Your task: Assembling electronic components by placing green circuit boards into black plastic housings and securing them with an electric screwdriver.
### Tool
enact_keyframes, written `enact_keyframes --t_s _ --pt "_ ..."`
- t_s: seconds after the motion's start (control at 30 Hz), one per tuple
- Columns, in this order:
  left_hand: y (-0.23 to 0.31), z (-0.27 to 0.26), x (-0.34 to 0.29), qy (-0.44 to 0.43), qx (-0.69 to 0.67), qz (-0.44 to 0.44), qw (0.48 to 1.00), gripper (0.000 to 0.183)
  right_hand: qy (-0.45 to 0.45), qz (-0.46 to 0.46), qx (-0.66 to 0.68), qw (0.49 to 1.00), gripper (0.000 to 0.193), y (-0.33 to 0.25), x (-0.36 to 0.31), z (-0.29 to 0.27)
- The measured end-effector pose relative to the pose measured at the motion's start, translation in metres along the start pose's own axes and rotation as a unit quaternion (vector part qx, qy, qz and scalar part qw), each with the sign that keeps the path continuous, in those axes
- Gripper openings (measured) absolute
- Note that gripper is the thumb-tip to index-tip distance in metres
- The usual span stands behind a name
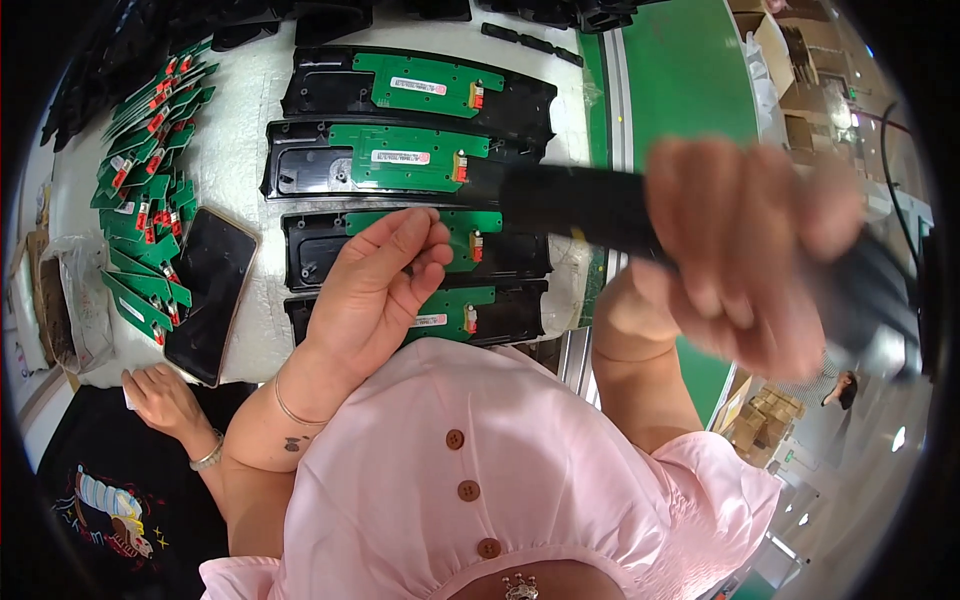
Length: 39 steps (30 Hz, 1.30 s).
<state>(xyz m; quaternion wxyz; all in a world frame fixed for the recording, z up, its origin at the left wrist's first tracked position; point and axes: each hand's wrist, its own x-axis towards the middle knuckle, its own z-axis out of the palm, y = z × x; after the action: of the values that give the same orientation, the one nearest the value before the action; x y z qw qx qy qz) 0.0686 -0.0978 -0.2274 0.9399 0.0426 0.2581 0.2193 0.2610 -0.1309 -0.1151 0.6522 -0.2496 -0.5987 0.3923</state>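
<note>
My right hand (pixel 745 250), smeared by motion, is wrapped round a black electric screwdriver (pixel 585 205) whose narrow end points left over the panels. My left hand (pixel 385 270) is closed in a pinch, thumb against fingertips; anything between them is too small to make out. It hovers over the third of several black plastic panels (pixel 310 165) laid in a column. Each panel carries a green circuit board (pixel 405 157) with a white label and a red-and-white connector (pixel 460 166). The left hand partly covers the third panel's board (pixel 465 250).
A heap of green circuit boards (pixel 150 200) lies at the left, beside a dark phone (pixel 210 290). Black plastic parts (pixel 335 20) line the far edge. Another person's hand (pixel 170 400) rests at the lower left. Cardboard boxes (pixel 768 415) stand beyond the green surface (pixel 680 80) at right.
</note>
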Motion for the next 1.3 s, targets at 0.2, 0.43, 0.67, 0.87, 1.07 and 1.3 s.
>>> enact_keyframes --t_s 0.2,0.43,0.67,0.87,1.07,1.3 --pt "-0.005 0.006 0.001 -0.020 0.018 -0.006 1.000 0.016 -0.002 -0.021 -0.022 1.000 0.025 -0.013 -0.008 0.022" --pt "-0.009 -0.005 -0.001 -0.097 -0.053 -0.026 0.994 0.025 0.018 0.064 -0.029 0.997 0.026 -0.013 -0.006 0.031" --pt "-0.003 0.008 -0.012 -0.057 0.076 -0.043 0.995 0.033 0.113 0.040 -0.021 0.993 0.028 0.066 -0.002 0.022" --pt "-0.001 -0.005 -0.016 -0.082 0.121 0.006 0.989 0.024 0.122 0.089 -0.015 0.988 0.025 0.078 0.000 0.019" --pt "0.004 -0.004 -0.019 -0.025 0.148 0.026 0.988 0.017 0.106 0.080 -0.017 0.991 0.023 0.082 0.002 0.023" --pt "0.012 -0.014 -0.020 -0.048 0.080 0.022 0.995 0.018 -0.005 0.054 -0.199 0.979 0.024 0.083 0.005 0.028"
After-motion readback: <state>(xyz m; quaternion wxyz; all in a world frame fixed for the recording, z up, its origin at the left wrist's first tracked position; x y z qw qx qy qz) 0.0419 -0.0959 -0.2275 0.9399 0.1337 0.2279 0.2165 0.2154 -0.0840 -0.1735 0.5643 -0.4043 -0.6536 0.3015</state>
